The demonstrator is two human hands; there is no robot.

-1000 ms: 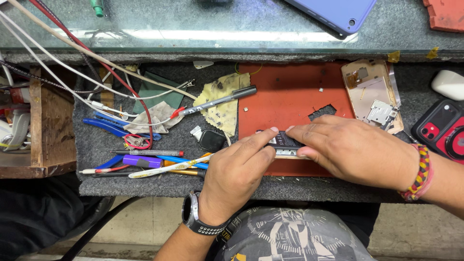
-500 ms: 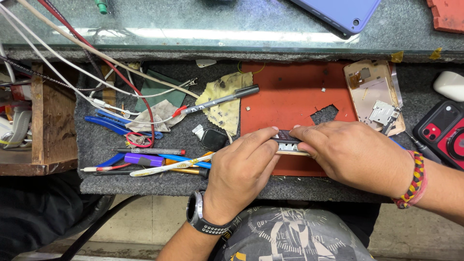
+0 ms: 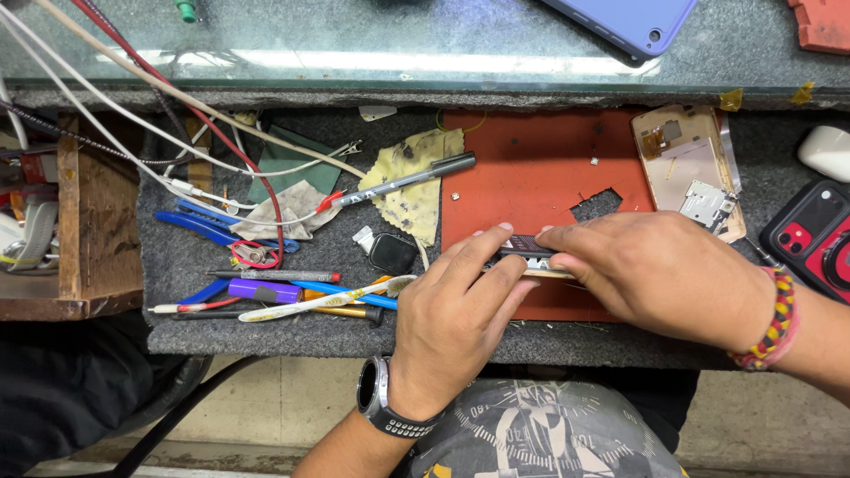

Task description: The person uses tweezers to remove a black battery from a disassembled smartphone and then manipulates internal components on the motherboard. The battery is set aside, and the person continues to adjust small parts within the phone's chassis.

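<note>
Both hands meet over a red work mat (image 3: 531, 168) on a grey felt-covered bench. My left hand (image 3: 452, 323), with a dark watch on its wrist, pinches the left end of a small dark phone part (image 3: 522, 245). My right hand (image 3: 664, 270), with a beaded bracelet on the wrist, grips the same part from the right and covers most of it. The part lies flat just above the mat, a pale strip showing under it.
Pens, a toothbrush, blue pliers (image 3: 208, 226) and a purple tube (image 3: 264, 290) lie at left with cables. A stained yellow cloth (image 3: 416, 181), a marker (image 3: 407, 180), a gold phone frame (image 3: 691, 168), a red phone (image 3: 810, 235) and a wooden box (image 3: 97, 217) surround the mat.
Both hands have shifted slightly up and left over the mat with the part still held between them. Nothing else on the bench has moved.
</note>
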